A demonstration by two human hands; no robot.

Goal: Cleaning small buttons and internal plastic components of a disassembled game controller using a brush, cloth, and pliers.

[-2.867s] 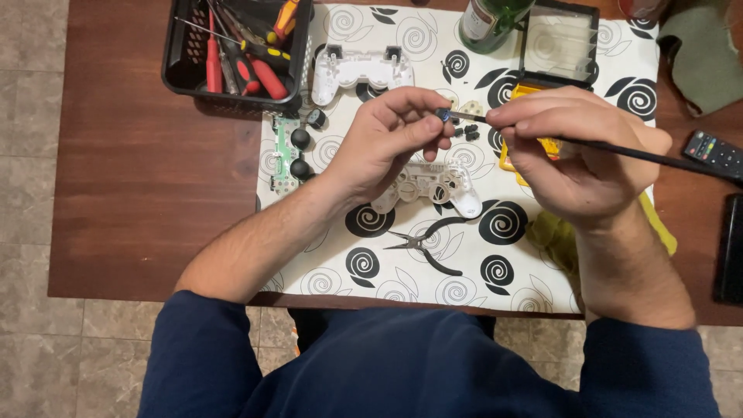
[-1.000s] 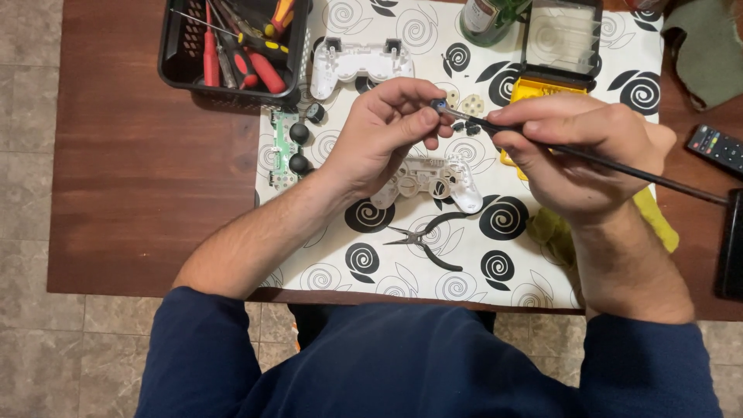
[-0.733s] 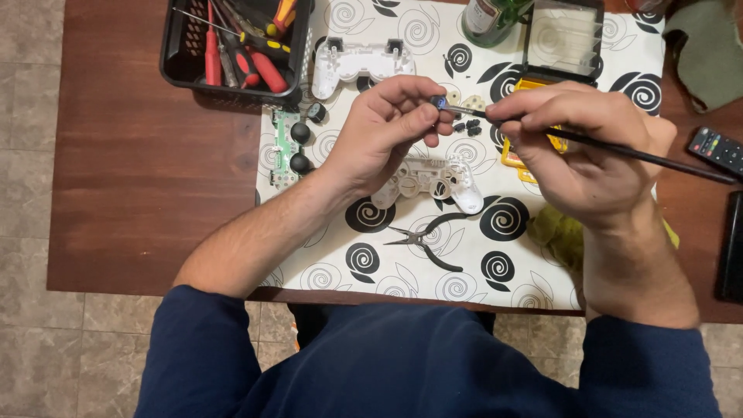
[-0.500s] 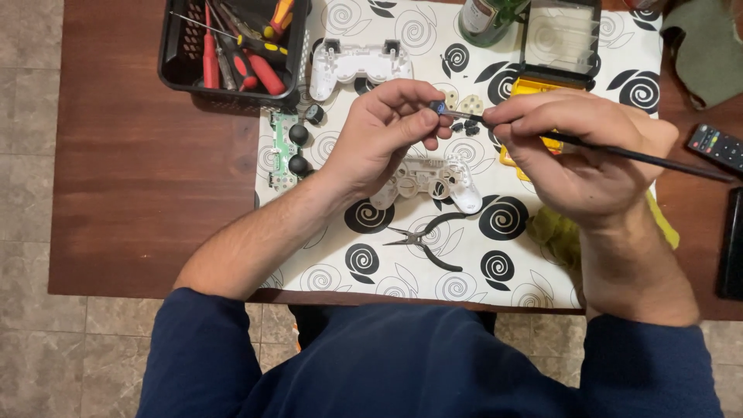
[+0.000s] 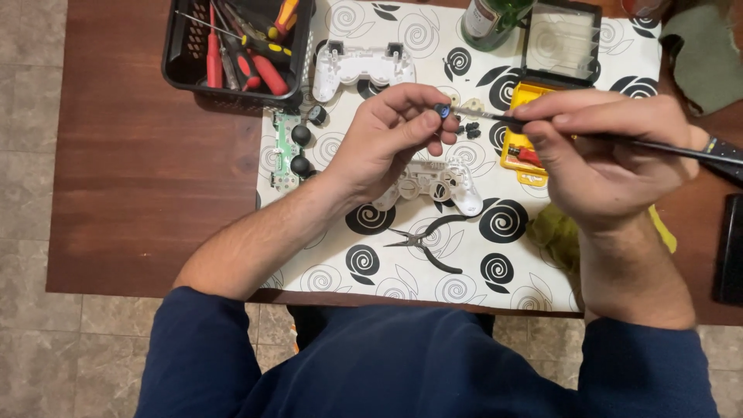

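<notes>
Head view: the left hand (image 5: 387, 135) pinches a tiny dark-blue round plastic part (image 5: 442, 111) at its fingertips, above the bench (image 5: 147, 170). The right hand (image 5: 611, 151) grips a long thin black-handled tool (image 5: 619, 141), tip touching it. Light, slippery, probably easily dropped; best pinched by the rim.

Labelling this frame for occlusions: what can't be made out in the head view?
- Small blue part pinched in the left hand: too small to identify.
- Tip of the thin black tool in the right hand: too fine to make out.
- Clear plastic gamepad shell: partly behind the left hand.
- Green glass bottle: cut by the top edge.
- Black flat device: cut by the right edge.
</notes>
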